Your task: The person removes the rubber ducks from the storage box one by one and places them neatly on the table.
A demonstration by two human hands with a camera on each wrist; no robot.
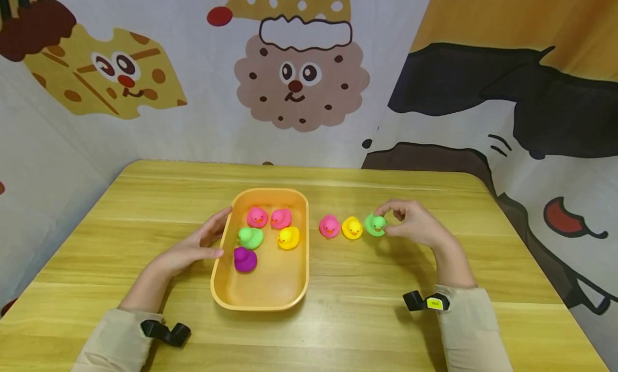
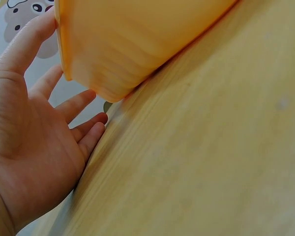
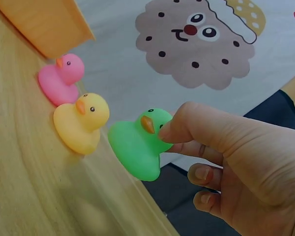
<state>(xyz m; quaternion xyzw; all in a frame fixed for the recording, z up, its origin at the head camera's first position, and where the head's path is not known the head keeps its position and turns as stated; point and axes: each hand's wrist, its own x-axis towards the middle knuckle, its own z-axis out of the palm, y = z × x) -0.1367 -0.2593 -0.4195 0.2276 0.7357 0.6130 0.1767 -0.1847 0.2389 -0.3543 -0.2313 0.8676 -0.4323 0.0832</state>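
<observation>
My right hand (image 1: 410,221) pinches a green rubber duck (image 1: 375,225) between thumb and fingers, at the right end of a short row. Beside it in that row sit a yellow duck (image 1: 352,228) and a pink duck (image 1: 330,226). In the right wrist view the thumb presses the side of the green duck's head (image 3: 160,123). Against the left side of an orange tray (image 1: 260,302) rests my left hand (image 1: 198,246), its thumb at the rim and its fingers extended along the outer wall (image 2: 118,44). Inside the tray are two pink ducks, a green one, a yellow one and a purple duck (image 1: 245,260).
The tray and ducks stand on a wooden table (image 1: 352,318). Behind its far edge hangs a cloth (image 1: 193,141) printed with cartoon food and an animal. A black wrist camera sits on each sleeve.
</observation>
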